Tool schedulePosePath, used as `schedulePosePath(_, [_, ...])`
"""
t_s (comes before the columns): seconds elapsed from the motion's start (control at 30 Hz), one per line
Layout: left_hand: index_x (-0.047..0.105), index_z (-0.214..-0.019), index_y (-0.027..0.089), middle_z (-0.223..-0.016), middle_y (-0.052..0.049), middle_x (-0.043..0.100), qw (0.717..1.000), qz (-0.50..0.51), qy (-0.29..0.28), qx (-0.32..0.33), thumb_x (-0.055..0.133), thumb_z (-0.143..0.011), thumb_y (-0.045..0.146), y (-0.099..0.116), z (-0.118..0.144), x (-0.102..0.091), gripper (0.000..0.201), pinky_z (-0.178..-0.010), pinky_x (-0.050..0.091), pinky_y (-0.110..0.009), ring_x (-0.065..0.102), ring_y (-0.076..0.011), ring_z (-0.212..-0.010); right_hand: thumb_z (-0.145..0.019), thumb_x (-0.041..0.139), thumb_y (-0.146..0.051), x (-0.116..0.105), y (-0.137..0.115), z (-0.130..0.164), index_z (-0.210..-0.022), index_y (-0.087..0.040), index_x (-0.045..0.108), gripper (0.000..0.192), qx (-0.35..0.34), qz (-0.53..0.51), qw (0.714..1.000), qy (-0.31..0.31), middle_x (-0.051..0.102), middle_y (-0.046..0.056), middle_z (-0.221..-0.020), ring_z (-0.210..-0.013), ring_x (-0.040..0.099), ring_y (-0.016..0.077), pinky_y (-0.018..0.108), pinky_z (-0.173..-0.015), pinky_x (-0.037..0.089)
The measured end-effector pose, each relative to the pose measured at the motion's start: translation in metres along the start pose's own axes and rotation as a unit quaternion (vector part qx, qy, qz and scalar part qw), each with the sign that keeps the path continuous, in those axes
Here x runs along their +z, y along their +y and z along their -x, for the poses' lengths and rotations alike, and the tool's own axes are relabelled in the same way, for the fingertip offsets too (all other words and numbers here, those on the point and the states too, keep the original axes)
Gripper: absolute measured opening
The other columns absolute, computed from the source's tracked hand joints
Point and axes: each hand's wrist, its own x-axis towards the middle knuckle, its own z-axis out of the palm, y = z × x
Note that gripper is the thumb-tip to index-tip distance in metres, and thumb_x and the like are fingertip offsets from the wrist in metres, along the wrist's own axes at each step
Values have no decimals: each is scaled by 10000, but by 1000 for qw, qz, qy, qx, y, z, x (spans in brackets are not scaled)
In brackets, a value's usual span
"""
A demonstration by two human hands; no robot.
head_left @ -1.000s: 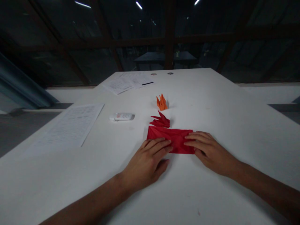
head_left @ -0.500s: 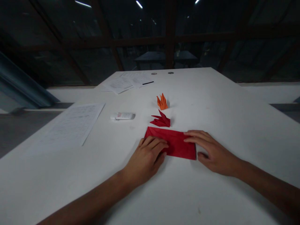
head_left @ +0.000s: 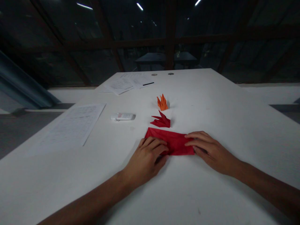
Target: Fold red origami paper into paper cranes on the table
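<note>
A folded red paper rectangle (head_left: 174, 141) lies flat on the white table (head_left: 211, 103) in front of me. My left hand (head_left: 146, 157) rests on its left end, fingers curled over the near edge, thumb tucked beneath. My right hand (head_left: 209, 151) presses its right end with fingers laid flat. Just behind the sheet sits a dark red folded paper figure (head_left: 161, 121), and further back an orange folded figure (head_left: 162, 102) stands upright.
A small white tube (head_left: 123, 116) lies left of the figures. A printed sheet (head_left: 70, 126) sits at the left edge. More papers (head_left: 124, 82) and a black pen (head_left: 148, 83) lie at the far end, near two round holes.
My right hand's fingers have slid back onto the right end of the red paper after lifting its near edge. My left hand's fingers have curled tighter at the left end.
</note>
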Motion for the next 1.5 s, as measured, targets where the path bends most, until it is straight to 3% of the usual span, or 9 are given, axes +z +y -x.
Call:
schedulePosePath(0.23, [691,-1074,243,-1188,-31,714,999,22,22,5,512,-1007,228,-2,0,-1,192,-1000,420,-423,607,-229,-1114,-997,558,-282,-4,-6,0,-1276,-281,626,287,30,-5,999,38,623,89,-1363,-1281,554,269,476,-1068,493])
schedulePosePath(0.33, [677,-1056,233,-1194,-30,714,999,45,30,10,513,-992,198,-2,-1,-1,179,-1014,436,-410,630,-211,-1117,-949,608,-232,-4,-7,1,-1288,-272,606,341,27,4,999,33,607,90,-1377,-1299,532,271,479,-1079,480])
schedulePosePath(0.53, [652,-975,217,-1220,-37,721,996,81,18,45,579,-903,140,0,-1,-3,128,-1122,409,-409,622,-206,-1221,-862,597,-64,0,-3,0,-1134,-255,653,337,-9,13,999,31,665,76,-1258,-1209,572,262,480,-1036,479])
schedulePosePath(0.73, [669,-997,230,-1254,-44,704,997,73,-4,35,620,-946,294,2,0,-4,95,-1095,415,-447,589,-242,-1235,-789,517,18,0,-1,0,-1038,-269,683,414,-39,9,999,30,684,53,-1203,-1167,594,261,487,-1012,473])
schedulePosePath(1.03, [674,-1140,237,-1280,-53,682,996,49,-24,72,573,-975,295,5,2,-6,202,-1051,447,-433,575,-259,-1172,-983,468,-209,1,9,-1,-1090,-254,666,230,123,-4,982,145,689,75,-1171,-1132,630,271,475,-994,501])
schedulePosePath(1.2, [631,-1212,238,-1301,-59,656,996,46,-28,67,594,-949,243,6,2,-4,266,-1058,441,-432,561,-257,-1190,-992,530,-357,3,11,-3,-1127,-236,625,205,190,15,973,130,690,84,-1116,-1055,640,281,486,-943,511])
schedulePosePath(1.4, [588,-1226,230,-1302,-101,607,998,-6,69,-4,558,-959,253,5,2,-3,270,-987,417,-507,520,-295,-1164,-956,522,-229,3,11,-3,-1127,-245,623,199,174,16,977,120,669,69,-1105,-1022,645,265,480,-919,528])
schedulePosePath(1.5, [585,-1214,224,-1280,-113,611,997,-14,79,3,559,-958,265,5,4,-3,260,-965,415,-500,518,-299,-1148,-856,431,-37,3,12,-2,-1083,-257,631,375,129,-14,983,131,658,55,-1117,-1038,650,236,438,-929,537])
